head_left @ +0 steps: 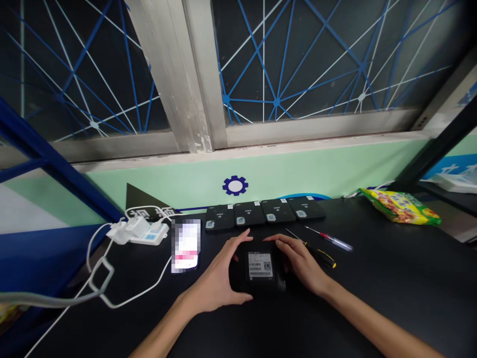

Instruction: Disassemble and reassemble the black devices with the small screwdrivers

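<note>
A small black electronic box (274, 286) with a printed white label on its upper face lies on the dark table in front of me. My left hand (219, 273) curves around its left side, thumb along the near edge and fingers at the far edge. On the opposite side, my right hand (301, 261) grips the box with bent fingers; some fingertips are hidden against the dark casing. Close to the right hand lies a black and yellow screwdriver (324, 257). Beyond it is another screwdriver (333, 240) with a clear and red handle.
Several flat black boxes (249, 214) stand in a row along the wall. A lit phone (186, 246), partly blurred out, lies to the left, beside a white power strip (154, 233) with plugs and loose white cables (143, 293). A yellow-green snack bag (400, 206) rests at right.
</note>
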Available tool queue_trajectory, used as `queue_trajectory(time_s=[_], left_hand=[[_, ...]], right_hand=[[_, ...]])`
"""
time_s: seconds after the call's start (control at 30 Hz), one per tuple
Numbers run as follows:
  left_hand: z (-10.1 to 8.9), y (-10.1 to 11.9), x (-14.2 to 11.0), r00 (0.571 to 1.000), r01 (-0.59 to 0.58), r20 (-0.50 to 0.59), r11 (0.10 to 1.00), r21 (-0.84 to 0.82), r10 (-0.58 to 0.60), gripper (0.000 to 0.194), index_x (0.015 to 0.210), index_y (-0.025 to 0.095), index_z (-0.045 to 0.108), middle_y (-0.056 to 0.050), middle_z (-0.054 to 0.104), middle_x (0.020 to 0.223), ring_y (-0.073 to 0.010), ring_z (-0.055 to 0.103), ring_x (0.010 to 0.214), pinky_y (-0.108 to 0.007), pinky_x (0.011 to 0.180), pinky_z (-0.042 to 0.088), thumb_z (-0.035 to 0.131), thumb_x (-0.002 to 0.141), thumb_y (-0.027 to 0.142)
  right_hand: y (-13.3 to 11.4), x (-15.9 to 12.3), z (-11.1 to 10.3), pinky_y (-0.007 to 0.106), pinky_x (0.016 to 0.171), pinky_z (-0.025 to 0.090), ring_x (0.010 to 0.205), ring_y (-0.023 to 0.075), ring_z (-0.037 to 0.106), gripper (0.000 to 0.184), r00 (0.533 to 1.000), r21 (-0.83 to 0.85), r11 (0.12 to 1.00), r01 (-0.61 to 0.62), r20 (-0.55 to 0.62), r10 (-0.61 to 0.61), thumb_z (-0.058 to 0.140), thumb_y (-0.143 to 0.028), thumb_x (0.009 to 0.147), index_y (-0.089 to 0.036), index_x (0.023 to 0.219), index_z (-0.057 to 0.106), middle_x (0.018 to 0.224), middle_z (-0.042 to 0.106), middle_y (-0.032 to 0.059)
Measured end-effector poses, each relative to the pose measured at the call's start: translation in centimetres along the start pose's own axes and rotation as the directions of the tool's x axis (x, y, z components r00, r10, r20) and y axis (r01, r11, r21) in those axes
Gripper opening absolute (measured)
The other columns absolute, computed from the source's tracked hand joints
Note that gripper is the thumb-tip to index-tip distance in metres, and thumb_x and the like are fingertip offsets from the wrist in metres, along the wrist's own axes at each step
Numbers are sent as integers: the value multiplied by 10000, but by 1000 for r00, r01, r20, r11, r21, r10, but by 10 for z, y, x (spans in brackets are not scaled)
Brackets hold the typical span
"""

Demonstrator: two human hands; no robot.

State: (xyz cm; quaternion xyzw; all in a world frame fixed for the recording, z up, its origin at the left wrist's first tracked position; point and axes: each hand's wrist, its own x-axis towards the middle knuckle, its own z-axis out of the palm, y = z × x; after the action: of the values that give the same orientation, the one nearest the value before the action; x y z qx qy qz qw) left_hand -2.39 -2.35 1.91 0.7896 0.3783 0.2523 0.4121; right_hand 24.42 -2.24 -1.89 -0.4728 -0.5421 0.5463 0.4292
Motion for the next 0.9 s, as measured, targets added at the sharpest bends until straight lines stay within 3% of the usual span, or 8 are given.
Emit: queue_trajectory(time_s=[0.1,0.2,0.27,0.37,0.5,0.9], left_hand=[[2,-3,1,999,23,-26,993,-115,-26,1252,1699,453,241,-87,421,1677,-369,436,1490,-555,1164,435,981,711,250],[4,-6,4,991,95,-66,954,-285,-119,879,1652,387,377,-117,519,1598,-331,572,1353,-516,1084,491,842,906,375],[5,-7,6,974,145,-108,919,-367,-197,620,1571,332,495,-115,632,1459,-297,655,1207,-490,1037,508,725,1001,410],[6,-9,9,947,168,-184,895,-413,-262,440,1437,279,622,-70,733,1187,-262,685,1060,-429,970,519,682,1020,405],[7,-10,11,942,173,-195,895,-411,-272,370,1326,242,708,-60,736,1087,-221,662,876,-361,810,538,694,995,408],[8,-16,11,949,146,-198,898,-415,-246,326,1290,238,736,-79,731,1150,-244,657,975,-333,773,556,649,1022,403]], right_hand=[[0,-1,1,275,541,393,630,157,496,481,1000,-5,1000,4,-6,-4,559,-580,1043,-179,1227,751,833,609,20],[1,-1,2,273,539,364,634,159,475,505,1000,8,1000,3,7,-3,556,-612,1042,-188,1241,746,824,607,19],[2,-1,3,274,547,361,645,163,479,510,1000,21,1000,6,15,-6,560,-623,1039,-196,1246,746,832,608,20],[2,-1,3,277,554,362,646,164,481,505,1000,42,999,1,12,-2,582,-627,1026,-200,1236,753,857,617,25],[0,-1,4,280,543,357,622,164,469,525,1000,50,999,-18,8,18,604,-640,1005,-191,1224,766,816,601,21],[1,-1,6,286,544,339,608,159,447,464,999,88,996,-24,-22,26,593,-585,1015,-189,1186,765,755,544,-3]])
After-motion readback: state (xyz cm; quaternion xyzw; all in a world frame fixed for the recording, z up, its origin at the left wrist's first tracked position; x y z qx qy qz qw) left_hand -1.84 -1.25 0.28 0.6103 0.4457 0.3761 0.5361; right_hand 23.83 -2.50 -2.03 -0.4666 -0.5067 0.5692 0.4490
